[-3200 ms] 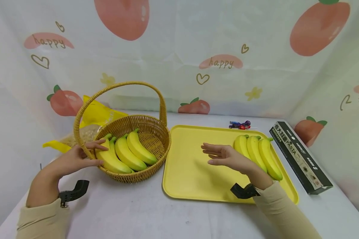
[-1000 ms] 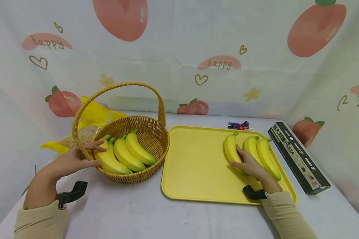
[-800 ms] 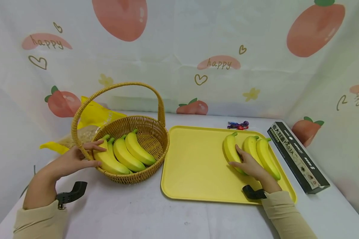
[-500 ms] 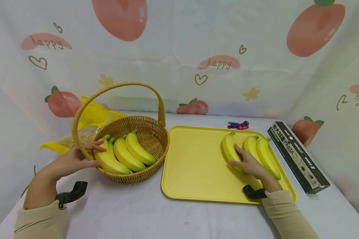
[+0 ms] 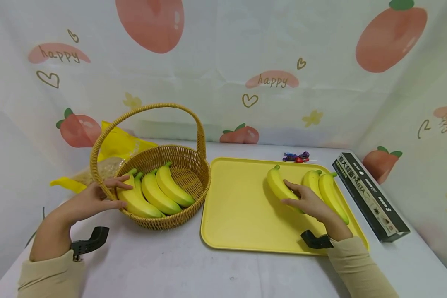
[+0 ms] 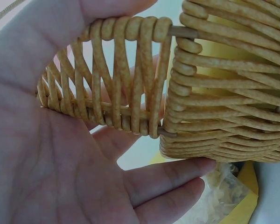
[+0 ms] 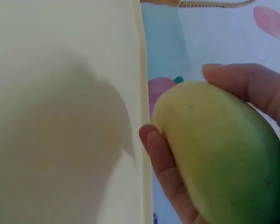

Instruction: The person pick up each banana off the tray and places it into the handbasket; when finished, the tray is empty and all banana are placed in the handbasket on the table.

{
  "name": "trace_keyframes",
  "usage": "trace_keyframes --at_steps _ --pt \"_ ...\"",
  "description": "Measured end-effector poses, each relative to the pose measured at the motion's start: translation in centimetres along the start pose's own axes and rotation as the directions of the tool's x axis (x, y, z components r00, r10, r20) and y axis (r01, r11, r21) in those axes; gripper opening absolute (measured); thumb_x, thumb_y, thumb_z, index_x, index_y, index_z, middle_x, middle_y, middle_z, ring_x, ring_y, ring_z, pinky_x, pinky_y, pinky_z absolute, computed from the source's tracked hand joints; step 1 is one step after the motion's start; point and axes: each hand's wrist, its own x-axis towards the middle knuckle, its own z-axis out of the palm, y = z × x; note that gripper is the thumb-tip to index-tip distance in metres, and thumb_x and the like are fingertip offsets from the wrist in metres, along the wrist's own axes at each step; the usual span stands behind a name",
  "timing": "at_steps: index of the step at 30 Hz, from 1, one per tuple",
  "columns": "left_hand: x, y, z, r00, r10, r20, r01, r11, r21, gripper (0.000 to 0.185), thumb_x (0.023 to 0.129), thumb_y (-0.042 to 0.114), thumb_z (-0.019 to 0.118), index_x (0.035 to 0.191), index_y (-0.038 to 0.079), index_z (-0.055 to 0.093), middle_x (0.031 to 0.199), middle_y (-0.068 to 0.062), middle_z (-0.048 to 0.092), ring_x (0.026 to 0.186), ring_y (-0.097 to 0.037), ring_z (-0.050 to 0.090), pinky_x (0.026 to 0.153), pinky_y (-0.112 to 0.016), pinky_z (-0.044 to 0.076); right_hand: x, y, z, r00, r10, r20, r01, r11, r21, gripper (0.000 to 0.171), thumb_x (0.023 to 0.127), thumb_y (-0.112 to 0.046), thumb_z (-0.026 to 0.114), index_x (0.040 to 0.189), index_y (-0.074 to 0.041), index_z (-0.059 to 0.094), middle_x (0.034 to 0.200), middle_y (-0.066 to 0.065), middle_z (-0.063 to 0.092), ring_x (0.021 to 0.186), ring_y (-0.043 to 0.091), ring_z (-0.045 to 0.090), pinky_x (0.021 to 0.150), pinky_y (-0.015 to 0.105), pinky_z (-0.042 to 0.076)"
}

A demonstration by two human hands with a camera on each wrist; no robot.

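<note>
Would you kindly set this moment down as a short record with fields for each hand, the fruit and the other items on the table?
Left hand: holds the wicker basket at its rim, beside the handle base.
Right hand: grips one banana above the yellow tray.
Basket contents: three bananas.
Tray contents: two bananas lying side by side at its right end.
Other items: black pasta box right of the tray; wrapped sweets behind it; yellow bag behind the basket.
</note>
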Motion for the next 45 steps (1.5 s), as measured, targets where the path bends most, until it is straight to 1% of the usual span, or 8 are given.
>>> trace_keyframes --at_steps 3,13,19,25,31,36,41,45 --pt "0.0 -0.1 0.0 1.0 -0.007 0.001 0.007 1.0 -0.001 0.04 0.084 0.02 0.068 0.121 0.007 0.058 0.148 -0.023 0.03 0.133 -0.049 0.022 0.081 -0.009 0.041 0.2 -0.8 0.2 1.0 -0.017 -0.004 0.017 1.0 0.009 0.068 0.089 -0.026 0.062 0.143 0.001 0.029 0.144 0.027 0.035 0.097 0.019 0.052 0.069 0.022 0.041" --pt "0.1 0.0 0.0 1.0 -0.008 -0.001 0.008 1.0 0.006 0.039 0.084 0.02 0.068 0.12 0.007 0.059 0.147 -0.024 0.031 0.133 -0.049 0.022 0.08 -0.01 0.041 1.4 -4.1 1.0 0.982 -0.174 0.074 0.172 0.985 0.033 0.067 0.088 -0.021 0.065 0.143 -0.002 0.032 0.133 0.022 0.051 0.071 0.007 0.047 0.065 0.022 0.04" --pt "0.0 -0.2 -0.1 1.0 -0.012 0.004 0.012 1.0 0.004 0.04 0.084 0.021 0.068 0.121 0.008 0.058 0.148 -0.023 0.03 0.133 -0.049 0.021 0.08 -0.011 0.042 2.6 -7.4 1.8 0.959 -0.245 0.145 0.246 0.969 0.012 0.068 0.087 -0.021 0.065 0.143 -0.002 0.032 0.101 0.01 0.06 0.074 0.009 0.047 0.069 0.021 0.04" --pt "0.0 0.1 -0.1 1.0 -0.008 -0.008 0.008 1.0 0.004 0.039 0.084 0.02 0.068 0.12 0.006 0.059 0.147 -0.023 0.031 0.133 -0.049 0.022 0.08 -0.01 0.042 4.1 -10.3 2.8 0.912 -0.354 0.206 0.369 0.929 -0.038 0.067 0.087 -0.023 0.066 0.142 -0.003 0.034 0.137 0.015 0.049 0.084 0.009 0.049 0.076 0.021 0.039" --pt "0.0 0.1 0.0 1.0 -0.012 -0.004 0.012 1.0 0.003 0.039 0.084 0.021 0.068 0.119 0.007 0.059 0.147 -0.023 0.032 0.133 -0.048 0.023 0.081 -0.009 0.04 5.6 -12.5 4.2 0.884 -0.375 0.278 0.402 0.915 -0.045 0.068 0.086 -0.025 0.067 0.142 -0.005 0.034 0.096 0.007 0.06 0.066 0.008 0.04 0.067 0.022 0.037" --pt "-0.1 0.0 0.0 1.0 0.002 0.003 -0.002 1.0 -0.003 0.038 0.085 0.018 0.068 0.12 0.006 0.058 0.148 -0.023 0.03 0.132 -0.049 0.023 0.081 -0.01 0.042 7.0 -14.3 5.3 0.856 -0.405 0.321 0.444 0.894 -0.055 0.069 0.085 -0.024 0.069 0.142 -0.006 0.036 0.1 0.005 0.06 0.066 0.007 0.039 0.066 0.021 0.035" --pt "0.0 0.1 -0.1 1.0 -0.011 0.005 0.011 1.0 -0.001 0.039 0.085 0.019 0.068 0.12 0.007 0.058 0.148 -0.022 0.03 0.133 -0.048 0.023 0.08 -0.012 0.043 8.9 -16.4 6.7 0.83 -0.421 0.365 0.479 0.874 -0.08 0.069 0.085 -0.025 0.068 0.142 -0.006 0.035 0.083 0.002 0.052 0.064 0.006 0.038 0.065 0.02 0.033" --pt "0.1 0.2 0.0 1.0 -0.008 0.003 0.008 1.0 0.014 0.039 0.084 0.02 0.068 0.12 0.007 0.058 0.148 -0.023 0.031 0.132 -0.048 0.025 0.08 -0.012 0.043 10.2 -18.2 7.9 0.814 -0.4 0.421 0.482 0.87 -0.106 0.07 0.086 -0.026 0.067 0.143 -0.005 0.032 0.103 0.007 0.062 0.063 0.006 0.035 0.065 0.019 0.032"
